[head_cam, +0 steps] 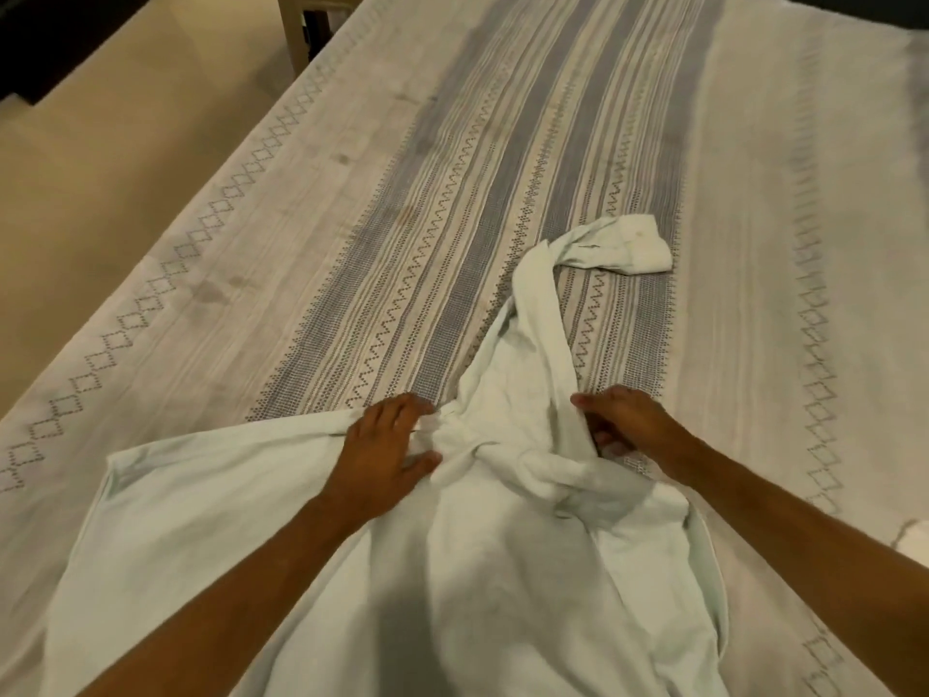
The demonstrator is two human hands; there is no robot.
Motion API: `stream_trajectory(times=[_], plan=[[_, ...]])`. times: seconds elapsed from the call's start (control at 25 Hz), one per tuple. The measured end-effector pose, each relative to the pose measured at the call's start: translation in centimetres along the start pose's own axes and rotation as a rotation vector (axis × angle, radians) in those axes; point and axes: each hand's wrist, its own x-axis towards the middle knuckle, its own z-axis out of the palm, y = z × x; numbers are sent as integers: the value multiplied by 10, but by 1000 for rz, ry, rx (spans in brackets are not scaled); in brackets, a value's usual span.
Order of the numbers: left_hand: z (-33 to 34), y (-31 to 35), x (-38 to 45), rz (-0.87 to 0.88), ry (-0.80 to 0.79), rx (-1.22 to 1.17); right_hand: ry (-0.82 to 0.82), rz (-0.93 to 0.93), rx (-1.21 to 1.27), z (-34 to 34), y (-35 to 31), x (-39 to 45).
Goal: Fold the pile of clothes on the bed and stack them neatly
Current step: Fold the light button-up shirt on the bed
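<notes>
Head view, items logged left to right. Item one: tan floor (100,158), well to the left of our left hand, beyond the bed's edge. Item two: bed cover (352,233), pale with diamond borders and grey zigzag stripes, spread under and ahead of both hands. Item three: a beige furniture leg (296,27) at the far edge, well ahead of our left hand; what it belongs to we cannot tell. Item four: our left hand (389,445), palm down, fingers straight and slightly spread, pressing flat on the pale shirt (477,570) at the bunched fabric near its upper part. Item five: that shirt, the task's garment, lying unfolded on the bed; its body spreads from below our left forearm across to below our right forearm, crumpled into a twisted knot between the two hands. Item six: one sleeve (543,314) running away from between the hands, ending in a buttoned cuff (623,244) well ahead of our right hand. Item seven: our right hand (623,425), fingers curled, pinching a fold of the shirt at its right edge. Item eight: a scrap of white cloth (912,538) at the frame's edge, to the right of our right forearm; too little shows to identify it.
</notes>
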Motion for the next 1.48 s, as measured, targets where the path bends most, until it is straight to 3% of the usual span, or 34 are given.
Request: stream_trajectory(times=[0.12,0.24,0.36,0.44,0.48,0.6,0.64,0.68,0.76,0.84,0.96,1.04,1.12,1.2,1.32,1.4,1.48], plan=[[34,-6,-2,-64,-79,143,104,-84,304,-1,-53,18],[42,-11,2,-55,-165,198,104,-41,516,-1,-106,57],[45,-16,11,-95,-262,150,107,7,336,10,-145,96],[46,-13,13,-106,-272,139,144,-148,175,9,-177,106],[46,-15,14,-125,-288,115,126,-272,159,11,-206,106],[50,-19,11,-116,-238,111,-154,-520,444,4,-275,78],[52,-19,7,-107,-185,115,-144,-545,426,0,-277,76],[55,-20,6,-96,-140,109,-30,-517,315,-3,-272,77],[65,-23,1,-101,-102,111,202,-342,-10,-4,-217,90],[64,-22,2,-95,-98,130,201,-205,-168,3,-137,77],[54,-16,5,-115,-94,191,181,-261,-433,14,-9,21],[50,-6,-9,-161,-52,119,234,-258,-415,17,65,-36],[46,-2,-46,-259,97,-9,254,-185,-341,14,117,-87],[39,-3,-113,-385,253,-91,241,-121,-362,14,161,-136],[35,-24,-250,-575,389,33,235,-9,-203,12,215,-202],[37,-38,-347,-883,321,30,86,60,-190,14,241,-243],[43,-42,-427,-1194,208,-126,-132,93,-299,15,266,-275]])
